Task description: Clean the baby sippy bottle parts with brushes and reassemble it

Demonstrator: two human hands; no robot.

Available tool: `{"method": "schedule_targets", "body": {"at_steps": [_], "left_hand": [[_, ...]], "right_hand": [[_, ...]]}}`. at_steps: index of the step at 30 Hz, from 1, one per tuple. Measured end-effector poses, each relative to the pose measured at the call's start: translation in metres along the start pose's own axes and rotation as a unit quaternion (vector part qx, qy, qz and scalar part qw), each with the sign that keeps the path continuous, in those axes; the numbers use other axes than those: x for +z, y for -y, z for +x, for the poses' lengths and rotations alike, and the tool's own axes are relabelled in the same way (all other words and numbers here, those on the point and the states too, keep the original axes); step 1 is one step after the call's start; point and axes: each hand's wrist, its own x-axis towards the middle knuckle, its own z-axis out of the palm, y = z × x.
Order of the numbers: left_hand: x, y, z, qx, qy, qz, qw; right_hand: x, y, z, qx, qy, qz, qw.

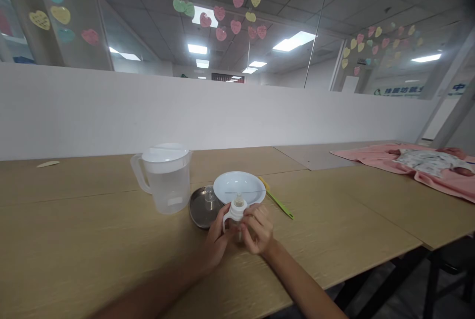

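Observation:
Between my hands is a small baby bottle (238, 210) with a white collar, a side handle and a clear teat on top. My left hand (219, 234) is closed round its handle side and lower body. The fingers of my right hand (258, 227) are curled against its other side, near the collar. Behind the bottle stands a white bowl (239, 180). To the left, a dark metal tray (198, 215) carries a small clear cap (210, 193). My fingers hide part of the bottle's body.
A lidded translucent pitcher (168, 180) stands left of the tray. A green-handled brush (280, 204) lies right of the bowl. At far right, a pink blanket (371, 153) bears a baby-like figure in patterned clothing (423, 160). A white partition (237, 116) runs behind the wooden table (111, 254).

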Motion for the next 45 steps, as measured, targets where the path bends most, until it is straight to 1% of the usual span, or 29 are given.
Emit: {"method": "schedule_targets", "body": {"at_steps": [1,2,3,5,6,8,9,11,18,21,23,25,28,32,35,40,42,45], "left_hand": [[0.0,-0.001,0.0,0.0,0.0,0.001,1.0],[0.0,-0.001,-0.001,0.002,0.001,0.002,1.0],[0.0,-0.002,-0.001,0.005,0.001,0.005,1.0],[0.0,-0.004,-0.001,0.012,0.002,0.008,1.0],[0.0,-0.005,-0.001,0.017,0.005,0.008,1.0],[0.0,-0.007,-0.001,0.024,0.011,0.007,1.0],[0.0,-0.007,0.0,0.026,0.012,0.006,1.0],[0.0,-0.007,0.0,0.025,0.013,0.004,1.0],[0.0,-0.005,-0.001,0.02,0.003,-0.009,1.0],[0.0,-0.005,0.0,0.001,0.005,-0.031,1.0],[0.001,-0.004,0.0,-0.01,-0.002,-0.044,0.999],[0.002,-0.002,0.0,-0.006,-0.014,-0.05,0.999],[0.006,-0.002,-0.001,0.012,-0.039,-0.036,0.999],[0.01,-0.006,-0.003,0.022,-0.066,-0.002,0.998],[0.011,-0.007,-0.004,0.025,-0.058,-0.004,0.998],[0.008,-0.004,-0.005,0.016,-0.037,-0.022,0.999],[0.007,-0.001,-0.004,0.014,-0.04,-0.017,0.999],[0.007,0.002,-0.003,0.019,-0.055,-0.003,0.998]], "right_hand": [[0.001,0.001,0.0,0.0,-0.01,0.005,1.0],[0.002,0.002,-0.001,0.015,-0.027,0.013,0.999],[0.003,0.002,-0.002,0.044,-0.049,0.025,0.998],[0.005,0.0,-0.005,0.126,-0.079,0.055,0.987],[0.006,-0.002,-0.006,0.169,-0.078,0.074,0.98],[0.007,-0.007,-0.009,0.239,-0.046,0.118,0.963],[0.008,-0.009,-0.01,0.262,-0.027,0.139,0.955],[0.009,-0.012,-0.011,0.284,-0.001,0.161,0.945],[0.012,-0.013,-0.008,0.269,0.045,0.121,0.954],[0.013,-0.01,-0.006,0.281,0.035,0.145,0.948],[0.015,-0.007,-0.007,0.305,0.03,0.181,0.934],[0.017,-0.004,-0.009,0.335,0.03,0.197,0.921],[0.023,-0.001,-0.014,0.366,0.009,0.167,0.915],[0.03,0.001,-0.018,0.381,-0.024,0.092,0.92],[0.028,0.002,-0.018,0.372,-0.027,0.054,0.926],[0.02,0.0,-0.015,0.324,0.026,0.107,0.94],[0.018,0.0,-0.013,0.299,0.037,0.114,0.947],[0.018,0.002,-0.01,0.277,0.026,0.096,0.956]]}}
